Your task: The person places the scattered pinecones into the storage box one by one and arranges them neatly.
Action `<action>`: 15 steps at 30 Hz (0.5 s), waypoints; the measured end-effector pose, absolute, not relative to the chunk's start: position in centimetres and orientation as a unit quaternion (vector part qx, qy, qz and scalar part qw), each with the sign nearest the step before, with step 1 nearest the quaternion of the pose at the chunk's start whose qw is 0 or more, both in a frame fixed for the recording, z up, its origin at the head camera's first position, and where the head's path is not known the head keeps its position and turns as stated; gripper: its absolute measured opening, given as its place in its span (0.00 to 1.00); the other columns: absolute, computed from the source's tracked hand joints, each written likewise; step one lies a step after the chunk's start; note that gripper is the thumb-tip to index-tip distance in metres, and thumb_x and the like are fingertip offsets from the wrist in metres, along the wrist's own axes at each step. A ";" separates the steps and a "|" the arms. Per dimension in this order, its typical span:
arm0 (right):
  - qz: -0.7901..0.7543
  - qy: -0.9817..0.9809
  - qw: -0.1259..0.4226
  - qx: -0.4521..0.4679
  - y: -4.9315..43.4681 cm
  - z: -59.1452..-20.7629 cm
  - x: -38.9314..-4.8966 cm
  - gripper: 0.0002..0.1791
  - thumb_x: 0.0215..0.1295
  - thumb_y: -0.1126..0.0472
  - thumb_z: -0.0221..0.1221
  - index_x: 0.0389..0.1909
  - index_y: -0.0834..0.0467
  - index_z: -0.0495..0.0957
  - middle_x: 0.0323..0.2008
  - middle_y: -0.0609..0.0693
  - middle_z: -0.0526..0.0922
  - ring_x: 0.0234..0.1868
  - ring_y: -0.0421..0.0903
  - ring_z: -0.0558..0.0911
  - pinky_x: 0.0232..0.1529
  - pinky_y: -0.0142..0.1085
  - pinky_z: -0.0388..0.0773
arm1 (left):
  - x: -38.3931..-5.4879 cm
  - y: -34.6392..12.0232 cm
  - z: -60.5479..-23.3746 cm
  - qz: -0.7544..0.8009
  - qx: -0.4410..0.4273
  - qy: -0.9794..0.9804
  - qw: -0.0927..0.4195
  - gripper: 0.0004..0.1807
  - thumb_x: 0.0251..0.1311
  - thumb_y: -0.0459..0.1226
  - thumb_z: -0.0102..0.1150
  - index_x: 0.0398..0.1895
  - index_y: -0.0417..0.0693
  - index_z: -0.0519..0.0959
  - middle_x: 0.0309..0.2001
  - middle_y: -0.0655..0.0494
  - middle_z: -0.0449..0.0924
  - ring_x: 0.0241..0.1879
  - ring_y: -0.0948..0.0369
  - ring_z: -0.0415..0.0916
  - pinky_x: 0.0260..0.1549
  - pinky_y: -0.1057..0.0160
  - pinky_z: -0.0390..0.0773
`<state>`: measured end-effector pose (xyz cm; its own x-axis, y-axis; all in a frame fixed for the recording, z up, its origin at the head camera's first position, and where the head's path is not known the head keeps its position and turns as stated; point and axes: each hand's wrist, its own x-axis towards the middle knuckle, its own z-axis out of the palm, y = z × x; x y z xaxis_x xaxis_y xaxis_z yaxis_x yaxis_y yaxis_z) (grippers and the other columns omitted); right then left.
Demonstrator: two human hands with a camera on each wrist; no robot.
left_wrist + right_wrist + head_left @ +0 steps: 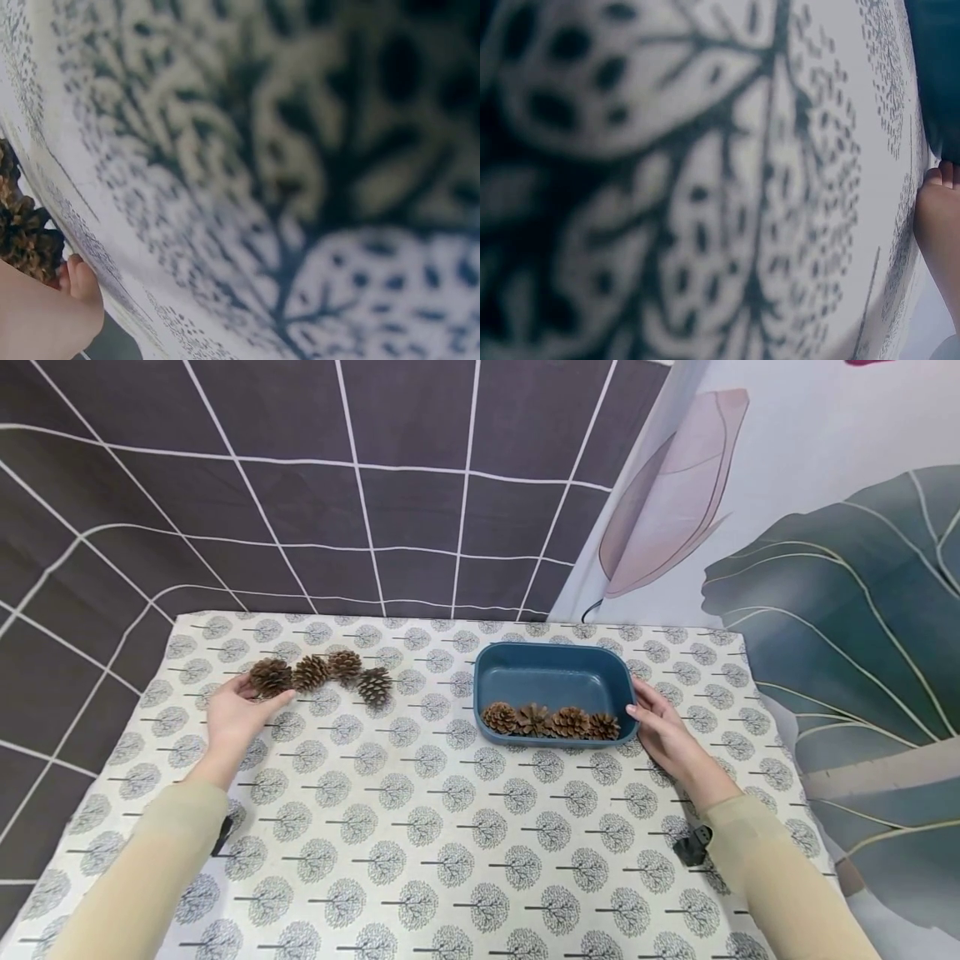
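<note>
My left hand (pixel 236 710) pinches the leftmost pine cone (pixel 271 677) of four, thumb and fingers around it, near the table (pixel 450 785)'s far left corner. My right hand (pixel 667 731) grips a blue box (pixel 555 683)'s right end near the far edge. Both forearms stretch forward, angled inward. The box lies lengthwise left to right, four more cones (pixel 570 722) along its near wall.

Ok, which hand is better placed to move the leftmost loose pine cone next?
Probably the left hand: it holds that pine cone, while the right hand is much farther off, at the right end of the blue tub.
</note>
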<state>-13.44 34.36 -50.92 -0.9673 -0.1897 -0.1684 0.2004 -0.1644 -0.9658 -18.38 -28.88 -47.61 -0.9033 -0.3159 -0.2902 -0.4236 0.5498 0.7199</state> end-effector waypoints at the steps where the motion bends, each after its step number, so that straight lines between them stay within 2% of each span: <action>1: -0.763 0.634 0.128 0.005 34.4 -50.9 -13.4 0.38 0.81 0.69 0.50 0.86 0.59 0.46 0.69 0.32 0.69 0.70 0.29 0.71 0.73 0.22 0.69 | -18.4 -28.8 -47.6 0.419 -0.208 0.882 0.063 0.55 0.67 0.52 0.71 0.84 0.36 0.50 0.79 0.29 0.62 0.77 0.34 0.64 0.76 0.40 0.70; 8: -0.760 0.637 0.130 0.004 34.4 -51.0 -13.4 0.39 0.81 0.68 0.50 0.86 0.61 0.44 0.71 0.33 0.67 0.70 0.29 0.71 0.74 0.23 0.68 | -18.3 -28.8 -47.5 0.444 -0.220 0.867 0.048 0.51 0.69 0.47 0.70 0.84 0.37 0.52 0.79 0.30 0.62 0.78 0.37 0.65 0.77 0.42 0.70; 9: -0.759 0.638 0.130 0.004 34.4 -51.0 -13.4 0.39 0.81 0.68 0.50 0.86 0.60 0.44 0.72 0.34 0.67 0.70 0.29 0.71 0.76 0.24 0.67 | -18.2 -28.8 -47.5 0.451 -0.224 0.863 0.045 0.50 0.69 0.47 0.70 0.84 0.37 0.52 0.80 0.31 0.61 0.78 0.37 0.64 0.78 0.43 0.69; 12: -0.756 0.641 0.134 0.003 34.5 -50.9 -13.4 0.40 0.81 0.67 0.51 0.86 0.60 0.44 0.81 0.48 0.60 0.70 0.29 0.70 0.79 0.27 0.64 | -18.3 -29.1 -47.6 0.461 -0.236 0.855 0.038 0.47 0.70 0.46 0.68 0.84 0.39 0.54 0.80 0.34 0.62 0.79 0.40 0.65 0.78 0.46 0.70; 15: -0.757 0.640 0.135 0.000 34.5 -50.9 -13.4 0.40 0.81 0.67 0.51 0.86 0.60 0.44 0.82 0.49 0.59 0.70 0.30 0.70 0.80 0.28 0.63 | -18.4 -29.2 -47.4 0.475 -0.256 0.841 0.034 0.46 0.71 0.46 0.67 0.84 0.42 0.56 0.81 0.39 0.62 0.79 0.43 0.65 0.77 0.50 0.71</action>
